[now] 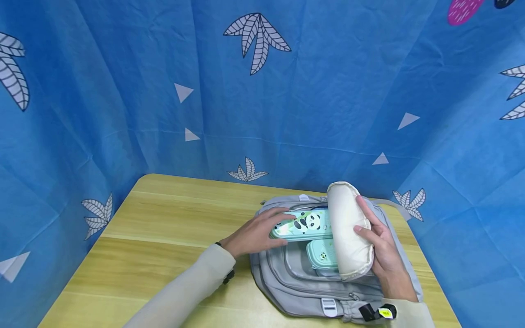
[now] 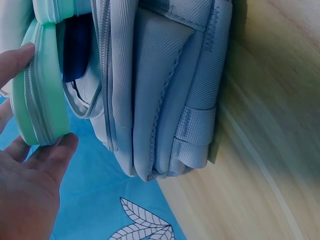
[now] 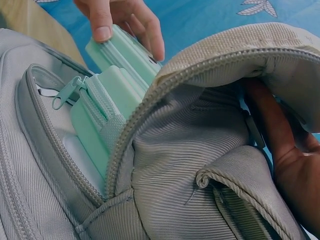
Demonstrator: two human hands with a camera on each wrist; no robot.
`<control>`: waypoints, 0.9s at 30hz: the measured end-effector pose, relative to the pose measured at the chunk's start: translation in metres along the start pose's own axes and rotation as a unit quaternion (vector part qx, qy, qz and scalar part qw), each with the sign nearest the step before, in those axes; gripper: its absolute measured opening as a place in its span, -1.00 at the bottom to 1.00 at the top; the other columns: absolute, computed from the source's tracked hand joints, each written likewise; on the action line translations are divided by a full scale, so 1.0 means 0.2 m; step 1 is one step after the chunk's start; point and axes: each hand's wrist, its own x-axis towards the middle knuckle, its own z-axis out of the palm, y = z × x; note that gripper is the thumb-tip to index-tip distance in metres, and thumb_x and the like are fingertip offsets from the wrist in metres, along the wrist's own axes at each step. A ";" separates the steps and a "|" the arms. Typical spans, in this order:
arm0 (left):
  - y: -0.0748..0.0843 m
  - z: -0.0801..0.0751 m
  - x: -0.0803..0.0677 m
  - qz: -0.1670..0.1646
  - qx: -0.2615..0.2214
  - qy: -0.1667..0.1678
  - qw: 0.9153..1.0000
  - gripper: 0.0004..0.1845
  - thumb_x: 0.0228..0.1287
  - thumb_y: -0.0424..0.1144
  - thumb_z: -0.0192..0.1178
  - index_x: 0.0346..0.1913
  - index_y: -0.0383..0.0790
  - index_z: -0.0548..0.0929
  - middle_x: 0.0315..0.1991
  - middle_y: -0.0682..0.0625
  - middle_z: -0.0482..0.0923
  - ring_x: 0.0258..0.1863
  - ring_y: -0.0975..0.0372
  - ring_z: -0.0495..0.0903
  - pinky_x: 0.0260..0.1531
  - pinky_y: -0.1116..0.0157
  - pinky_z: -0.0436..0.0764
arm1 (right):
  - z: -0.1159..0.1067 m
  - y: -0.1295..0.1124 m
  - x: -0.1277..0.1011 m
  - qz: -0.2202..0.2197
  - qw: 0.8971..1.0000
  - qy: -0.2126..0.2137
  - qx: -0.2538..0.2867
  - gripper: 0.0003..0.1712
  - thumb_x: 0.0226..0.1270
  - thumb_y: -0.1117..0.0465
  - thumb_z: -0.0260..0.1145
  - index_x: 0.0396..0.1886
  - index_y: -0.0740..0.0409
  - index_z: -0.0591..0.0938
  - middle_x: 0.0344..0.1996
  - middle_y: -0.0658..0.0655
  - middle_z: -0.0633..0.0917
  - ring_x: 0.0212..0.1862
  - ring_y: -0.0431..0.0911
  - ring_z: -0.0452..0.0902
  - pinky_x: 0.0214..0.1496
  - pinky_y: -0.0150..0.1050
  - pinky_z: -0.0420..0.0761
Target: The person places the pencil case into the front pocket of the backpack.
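A grey backpack [image 1: 287, 291] lies flat with its front pocket unzipped. My left hand [image 1: 258, 231] grips the left end of a mint-green pencil case [image 1: 301, 225] with a panda print, thumb on the near side and fingers on the far side. The case's right end is hidden behind the cream pocket flap [image 1: 348, 241]. My right hand [image 1: 385, 248] holds that flap raised, the thumb on its face. A smaller mint-green zipped case [image 1: 321, 255] with a football print sits beside the pencil case, partly inside the pocket. In the right wrist view its zip pull [image 3: 67, 92] shows.
The backpack rests on a wooden table [image 1: 164, 218], toward the right side. A blue cloth [image 1: 254, 109] with leaf prints hangs behind and at both sides. Something dark blue [image 2: 77, 47] shows inside the pocket in the left wrist view.
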 end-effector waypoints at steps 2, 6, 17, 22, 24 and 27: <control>-0.02 0.00 0.00 0.000 -0.001 0.002 1.000 -0.24 0.49 0.04 0.44 0.66 0.27 0.39 0.75 0.07 0.18 0.72 0.03 0.22 0.60 -0.12 0.41 | 0.00 0.00 0.00 0.001 1.000 0.000 0.001 -0.12 0.65 0.51 0.06 0.82 -0.04 0.08 0.83 -0.08 -0.09 0.71 -0.22 0.03 0.46 -0.48 0.50; -0.04 0.00 -0.03 -0.013 -0.010 0.003 1.000 -0.20 0.48 0.05 0.44 0.68 0.29 0.35 0.75 0.10 0.18 0.73 0.06 0.19 0.60 -0.11 0.41 | 0.00 0.00 0.00 0.004 1.000 0.001 0.001 -0.12 0.65 0.50 0.06 0.82 -0.05 0.08 0.83 -0.08 -0.10 0.70 -0.23 0.05 0.46 -0.48 0.51; -0.09 -0.02 -0.07 -0.013 -0.037 0.009 0.999 -0.20 0.47 0.03 0.45 0.67 0.25 0.36 0.73 0.03 0.24 0.72 0.08 0.22 0.61 -0.08 0.40 | 0.01 0.00 -0.01 0.011 1.000 0.006 0.003 -0.12 0.65 0.50 0.07 0.81 -0.07 0.09 0.83 -0.08 -0.12 0.70 -0.18 0.02 0.44 -0.47 0.53; -0.11 -0.03 -0.08 -0.033 -0.051 0.014 0.998 -0.18 0.45 0.03 0.48 0.68 0.23 0.36 0.72 -0.01 0.26 0.71 0.04 0.23 0.60 -0.12 0.39 | 0.01 0.00 0.00 0.008 1.000 0.001 0.011 -0.12 0.65 0.50 0.06 0.82 -0.06 0.08 0.83 -0.07 -0.12 0.67 -0.22 0.07 0.45 -0.46 0.53; -0.12 -0.02 -0.08 -0.041 -0.056 0.016 0.997 -0.17 0.44 0.02 0.49 0.68 0.26 0.36 0.71 -0.01 0.28 0.70 0.04 0.26 0.60 -0.12 0.40 | 0.01 0.00 0.00 0.008 1.000 0.000 0.013 -0.12 0.65 0.51 0.05 0.82 -0.06 0.08 0.83 -0.07 -0.12 0.67 -0.22 0.06 0.45 -0.46 0.53; -0.14 -0.02 -0.08 -0.043 -0.059 0.018 0.997 -0.16 0.44 0.01 0.49 0.68 0.27 0.35 0.69 0.01 0.31 0.68 0.06 0.30 0.60 -0.11 0.41 | 0.01 0.00 0.00 0.009 1.000 0.001 0.014 -0.12 0.65 0.50 0.05 0.82 -0.06 0.09 0.83 -0.07 -0.12 0.69 -0.19 0.04 0.46 -0.46 0.53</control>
